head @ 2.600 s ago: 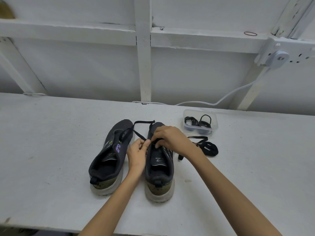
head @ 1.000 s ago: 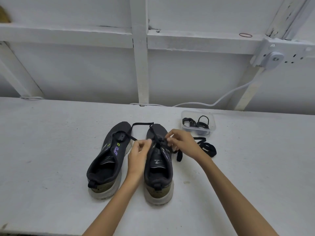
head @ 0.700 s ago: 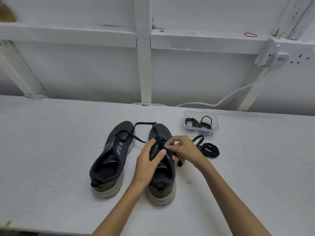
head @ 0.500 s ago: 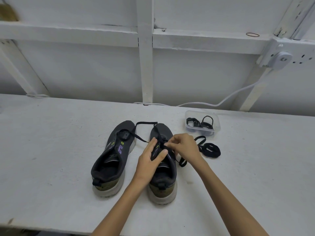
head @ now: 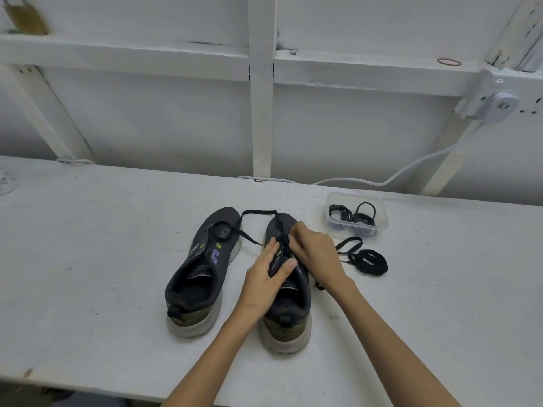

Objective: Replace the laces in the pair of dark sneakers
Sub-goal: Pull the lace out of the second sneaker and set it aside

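A white table (head: 88, 259) fills the lower view, backed by a white-painted wall with beams. On it the two dark sneakers stand side by side, toes pointing away from the person, heels near. Both have charcoal uppers, olive heel patches and pale, grubby soles. The left sneaker (head: 202, 274) shows purple and yellow-green marks on its side, and its upper gapes open with only the toe-end eyelets threaded. The right sneaker (head: 289, 312) is partly covered by both hands. The left hand (head: 264, 280) rests on that shoe's upper, its fingers (head: 271, 248) nearly straight along the left edge of the eyelets and the thumb laid across the tongue, pressing rather than gripping. The right hand (head: 317, 254) is curled over the toe end of the lacing, its fingertips (head: 293, 235) pinching the black lace (head: 255, 212) just beside the left fingertips. That lace runs from the left sneaker's front eyelets, arcs across the gap between the toes and reaches the right shoe; one free end lies just left of the left fingers. Right of the shoes stands a clear tub (head: 357, 198) holding coiled dark laces, and a loose lace (head: 368, 261) lies bundled on the table between tub and right wrist.
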A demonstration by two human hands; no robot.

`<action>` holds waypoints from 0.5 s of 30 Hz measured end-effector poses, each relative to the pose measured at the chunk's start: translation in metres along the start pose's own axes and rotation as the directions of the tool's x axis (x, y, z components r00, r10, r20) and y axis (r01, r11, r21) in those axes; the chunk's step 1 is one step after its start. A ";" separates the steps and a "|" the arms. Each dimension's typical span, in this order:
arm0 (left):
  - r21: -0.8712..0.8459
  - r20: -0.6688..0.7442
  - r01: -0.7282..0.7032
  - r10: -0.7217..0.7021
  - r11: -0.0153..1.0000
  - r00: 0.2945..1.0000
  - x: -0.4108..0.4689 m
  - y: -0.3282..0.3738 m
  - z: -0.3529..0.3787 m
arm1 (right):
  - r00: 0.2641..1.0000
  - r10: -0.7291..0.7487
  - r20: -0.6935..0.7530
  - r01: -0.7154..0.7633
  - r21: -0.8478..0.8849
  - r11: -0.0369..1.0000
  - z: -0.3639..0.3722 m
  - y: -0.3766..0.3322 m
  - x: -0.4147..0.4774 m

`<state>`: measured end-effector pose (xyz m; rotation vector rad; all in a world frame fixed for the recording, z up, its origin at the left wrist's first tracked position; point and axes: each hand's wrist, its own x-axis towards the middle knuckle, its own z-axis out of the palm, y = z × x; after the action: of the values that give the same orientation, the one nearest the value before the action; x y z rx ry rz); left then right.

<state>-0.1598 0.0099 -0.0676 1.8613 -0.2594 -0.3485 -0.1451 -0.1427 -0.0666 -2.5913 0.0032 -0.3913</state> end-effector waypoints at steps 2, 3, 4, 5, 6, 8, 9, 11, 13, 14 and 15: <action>-0.011 -0.006 0.003 -0.003 1.000 1.000 0.000 0.000 0.000 | 0.997 0.071 -0.024 -0.066 0.160 0.985 -0.003 0.003 -0.003; -0.013 -0.004 0.003 -0.003 1.000 1.000 0.000 -0.001 0.000 | 0.991 0.132 -0.006 -0.126 0.260 0.957 -0.007 0.007 -0.004; -0.010 0.001 0.001 -0.001 1.000 1.000 0.000 -0.001 0.000 | 0.981 0.189 0.037 -0.190 0.347 0.919 -0.013 0.010 -0.004; -0.005 0.005 -0.001 0.001 1.000 1.000 0.000 -0.001 0.000 | 0.970 0.222 0.097 -0.242 0.404 0.882 -0.018 0.013 -0.004; -0.003 0.007 -0.001 0.001 1.000 1.000 0.000 0.000 0.000 | 0.960 0.227 0.161 -0.275 0.427 0.861 -0.023 0.014 -0.005; -0.010 0.005 0.005 -0.005 1.000 1.000 0.000 0.000 -0.001 | 0.947 0.211 0.243 -0.302 0.443 0.844 -0.025 0.013 -0.008; -0.010 0.005 0.007 -0.007 1.000 1.000 0.000 -0.001 -0.001 | 0.945 0.208 0.252 -0.305 0.452 0.838 -0.024 0.011 -0.008; -0.003 0.009 0.009 -0.009 1.000 1.000 0.000 -0.001 -0.001 | 0.947 0.206 0.246 -0.298 0.436 0.850 -0.021 0.009 -0.006; -0.006 0.019 0.016 -0.016 1.000 1.000 0.000 -0.001 -0.001 | 0.953 0.212 0.218 -0.284 0.394 0.874 -0.021 0.009 -0.001; -0.006 0.024 0.019 -0.019 1.000 1.000 0.001 0.000 -0.001 | 0.957 0.224 0.185 -0.280 0.382 0.881 -0.021 0.009 0.002; -0.004 0.028 0.022 -0.022 1.000 0.999 0.001 0.000 -0.001 | 0.960 0.238 0.148 -0.278 0.386 0.880 -0.021 0.009 0.004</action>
<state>-0.1588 0.0102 -0.0679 1.8575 -0.2570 -0.3896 -0.1460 -0.1611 -0.0527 -2.1581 0.2124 -0.1467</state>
